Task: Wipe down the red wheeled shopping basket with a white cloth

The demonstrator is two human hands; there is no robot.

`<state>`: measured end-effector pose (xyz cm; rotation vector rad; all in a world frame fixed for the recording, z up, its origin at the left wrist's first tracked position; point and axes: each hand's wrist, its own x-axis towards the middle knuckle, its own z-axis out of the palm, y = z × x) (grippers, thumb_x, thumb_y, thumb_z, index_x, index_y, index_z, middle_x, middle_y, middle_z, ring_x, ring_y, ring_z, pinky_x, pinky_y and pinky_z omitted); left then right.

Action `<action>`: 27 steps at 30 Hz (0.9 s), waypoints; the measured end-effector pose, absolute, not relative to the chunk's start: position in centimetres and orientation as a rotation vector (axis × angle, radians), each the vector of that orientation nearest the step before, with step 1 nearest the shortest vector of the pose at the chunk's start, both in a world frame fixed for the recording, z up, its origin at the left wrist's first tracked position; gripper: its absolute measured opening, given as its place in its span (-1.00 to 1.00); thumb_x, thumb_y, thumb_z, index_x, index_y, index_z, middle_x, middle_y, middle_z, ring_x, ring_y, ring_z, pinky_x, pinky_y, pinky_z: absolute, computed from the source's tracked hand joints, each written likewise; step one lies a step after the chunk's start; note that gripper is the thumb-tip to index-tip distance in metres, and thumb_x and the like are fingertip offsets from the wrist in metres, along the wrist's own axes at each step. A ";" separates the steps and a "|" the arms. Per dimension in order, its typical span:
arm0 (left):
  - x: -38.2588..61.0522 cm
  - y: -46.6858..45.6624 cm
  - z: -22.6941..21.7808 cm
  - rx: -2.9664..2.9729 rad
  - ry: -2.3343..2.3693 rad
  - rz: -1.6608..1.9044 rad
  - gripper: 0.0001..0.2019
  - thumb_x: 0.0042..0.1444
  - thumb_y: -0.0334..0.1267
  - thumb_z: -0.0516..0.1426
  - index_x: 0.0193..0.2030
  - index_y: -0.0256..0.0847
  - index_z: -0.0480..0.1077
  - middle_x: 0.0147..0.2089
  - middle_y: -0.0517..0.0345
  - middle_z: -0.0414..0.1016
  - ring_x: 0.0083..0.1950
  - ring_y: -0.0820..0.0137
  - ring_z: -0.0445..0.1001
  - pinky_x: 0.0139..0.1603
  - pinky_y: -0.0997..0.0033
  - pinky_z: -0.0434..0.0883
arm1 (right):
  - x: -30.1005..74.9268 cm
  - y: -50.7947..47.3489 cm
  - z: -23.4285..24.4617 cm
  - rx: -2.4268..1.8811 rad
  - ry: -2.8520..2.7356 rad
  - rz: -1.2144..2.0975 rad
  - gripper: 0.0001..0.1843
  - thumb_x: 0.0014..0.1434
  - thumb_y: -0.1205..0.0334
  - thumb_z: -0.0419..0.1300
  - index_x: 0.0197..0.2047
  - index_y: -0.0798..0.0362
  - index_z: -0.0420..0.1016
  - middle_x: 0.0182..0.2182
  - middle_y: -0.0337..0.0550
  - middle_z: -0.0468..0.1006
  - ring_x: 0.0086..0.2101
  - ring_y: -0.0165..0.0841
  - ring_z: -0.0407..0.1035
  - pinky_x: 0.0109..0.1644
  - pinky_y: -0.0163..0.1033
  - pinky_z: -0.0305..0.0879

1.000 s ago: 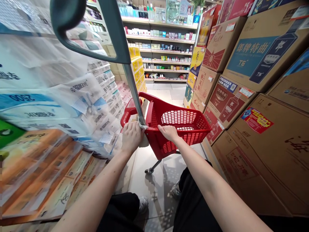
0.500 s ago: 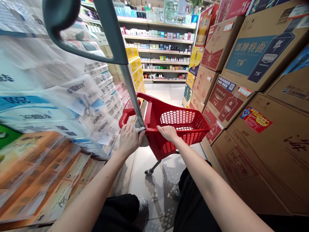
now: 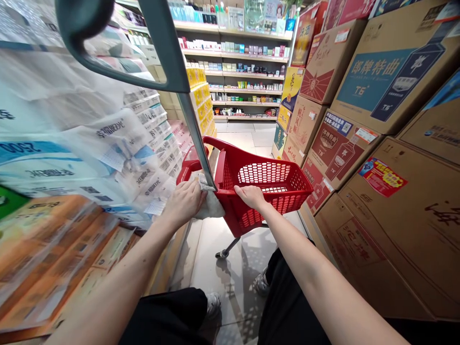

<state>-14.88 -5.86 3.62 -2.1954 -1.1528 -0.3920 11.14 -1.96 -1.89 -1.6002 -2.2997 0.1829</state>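
At the left of the red perforated plastic basket, a crumpled grey cloth is held by the left hand, nearer the slanted grey metal pole; the basket itself is gripped by the right hand.

Both bare forearms forward, left hand curled, right hand in a grip
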 end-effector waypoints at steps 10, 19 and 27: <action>-15.8 -3.9 6.6 -2.150 -1.430 -0.487 -0.75 0.26 -0.26 -0.04 -0.12 -0.20 0.44 0.03 -0.13 0.49 0.07 0.05 0.44 0.15 -0.07 0.26 | 10.7 -2.0 -2.1 -1.594 -2.265 0.131 -0.29 0.46 -0.12 -0.30 -0.27 -0.05 0.62 -0.31 -0.21 0.65 -0.31 -0.41 0.47 -0.36 -0.32 -0.02; -14.5 -6.5 5.1 -2.325 -1.116 -0.485 -0.77 0.30 -0.23 -0.01 -0.07 -0.20 0.44 -0.13 -0.02 0.53 -0.09 0.17 0.46 -0.02 0.16 0.35 | 11.1 -2.2 -2.3 -1.611 -2.266 0.051 -0.29 0.46 -0.10 -0.29 -0.37 -0.03 0.59 -0.35 -0.22 0.64 -0.33 -0.42 0.48 -0.39 -0.30 -0.07; -12.1 -5.8 5.8 -2.217 -1.250 -0.279 -0.68 0.32 -0.22 -0.09 -0.32 -0.23 0.43 -0.30 -0.04 0.54 -0.18 0.13 0.51 -0.18 0.16 0.32 | 12.0 -2.4 -2.4 -1.602 -2.260 0.028 -0.31 0.47 -0.05 -0.25 -0.44 0.00 0.55 -0.43 -0.24 0.61 -0.40 -0.46 0.45 -0.40 -0.28 -0.11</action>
